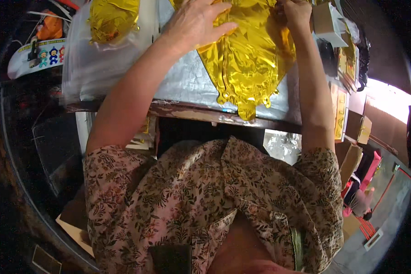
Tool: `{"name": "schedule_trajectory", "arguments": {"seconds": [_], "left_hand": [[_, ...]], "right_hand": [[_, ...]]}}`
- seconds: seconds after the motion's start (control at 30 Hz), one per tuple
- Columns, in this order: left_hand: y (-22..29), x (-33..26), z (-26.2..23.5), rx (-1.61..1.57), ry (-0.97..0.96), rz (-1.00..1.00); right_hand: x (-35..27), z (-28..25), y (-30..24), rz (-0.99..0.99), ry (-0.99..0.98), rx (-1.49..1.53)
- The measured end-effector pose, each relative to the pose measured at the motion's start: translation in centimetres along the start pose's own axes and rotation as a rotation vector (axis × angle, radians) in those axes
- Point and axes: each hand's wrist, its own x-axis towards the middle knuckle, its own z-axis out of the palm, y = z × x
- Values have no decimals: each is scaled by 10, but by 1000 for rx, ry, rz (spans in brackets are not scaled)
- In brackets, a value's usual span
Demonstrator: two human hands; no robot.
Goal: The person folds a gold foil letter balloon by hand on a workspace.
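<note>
A shiny gold foil balloon (251, 59), flat and crinkled, lies on the silvery table cover (180, 75). Its small tab hangs over the table's near edge. My left hand (198, 23) rests on the balloon's left side, thumb and fingers spread. At the balloon's far right edge is my right hand (297, 13), fingers bent and closed on the foil; the fingertips are partly hidden. Another gold foil piece (114, 20) sits to the left on a stack of clear plastic bags (109, 64).
On the far left lies a white item with cartoon figures (52, 57), beside an orange bundle (49, 26). A white box (329, 25) stands right of my right hand, near more boxes and packets. The worn table edge (192, 112) runs close to my body.
</note>
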Motion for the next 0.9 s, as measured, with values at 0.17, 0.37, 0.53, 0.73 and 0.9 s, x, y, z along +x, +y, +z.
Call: {"name": "schedule_trajectory", "arguments": {"seconds": [0.17,0.37,0.53,0.73,0.9], "left_hand": [[8,-1,-5,35,45,16],[9,-8,-9,46,-7,-2],[9,-12,-8,23,-18,-20],[12,-1,-8,55,-47,-18],[16,4,-13,-76,-70,-72]], "right_hand": [[2,17,-2,-40,325,-461],[-2,21,0,-25,258,-393],[4,22,16,-157,292,-346],[7,9,8,-53,281,-362],[8,10,11,-63,246,-257]]}}
